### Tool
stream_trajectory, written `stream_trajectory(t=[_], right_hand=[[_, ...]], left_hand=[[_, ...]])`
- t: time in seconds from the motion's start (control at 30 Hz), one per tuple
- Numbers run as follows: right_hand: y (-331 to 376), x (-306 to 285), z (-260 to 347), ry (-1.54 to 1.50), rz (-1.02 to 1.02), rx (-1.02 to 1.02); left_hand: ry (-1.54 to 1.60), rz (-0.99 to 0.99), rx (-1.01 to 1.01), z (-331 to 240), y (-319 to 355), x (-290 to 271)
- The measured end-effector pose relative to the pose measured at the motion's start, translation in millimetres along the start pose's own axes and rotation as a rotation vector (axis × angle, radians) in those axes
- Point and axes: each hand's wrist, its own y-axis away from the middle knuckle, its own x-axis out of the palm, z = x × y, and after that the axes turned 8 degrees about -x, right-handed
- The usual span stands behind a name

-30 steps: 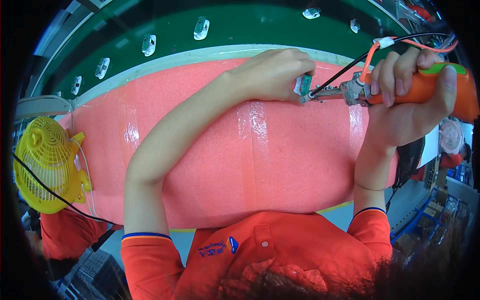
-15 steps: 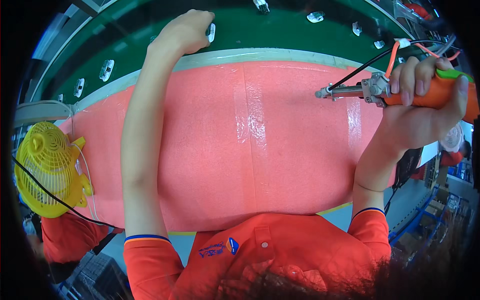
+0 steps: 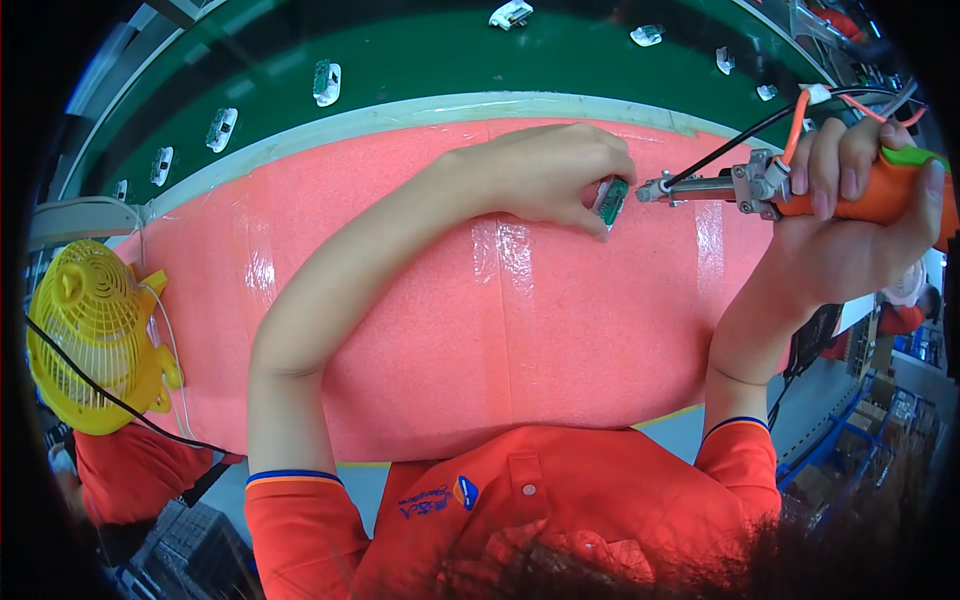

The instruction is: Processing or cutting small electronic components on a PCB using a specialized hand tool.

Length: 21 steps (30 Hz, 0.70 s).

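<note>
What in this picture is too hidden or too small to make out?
- Small green circuit board: mostly covered by the left hand, head view.
- Orange-handled power tool: rear hidden by the right hand and the picture rim.
- Small white parts on the green conveyor belt: too small.

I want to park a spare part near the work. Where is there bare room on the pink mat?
The pink foam mat lies bare between the left forearm and the yellow fan, and between both forearms. It is crowded where the left hand holds the small green board at the orange tool.
</note>
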Motion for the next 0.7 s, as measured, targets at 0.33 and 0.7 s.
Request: stream_trajectory(t=[0.33, 0.7], right_hand=[[2, 11, -15, 0.157, -0.110, -0.034], [3, 12, -14, 0.197, -0.100, -0.042]], left_hand=[[0.066, -0.081, -0.043, 0, -1, 1], [0.082, -0.070, -0.060, 3, -2, 4]])
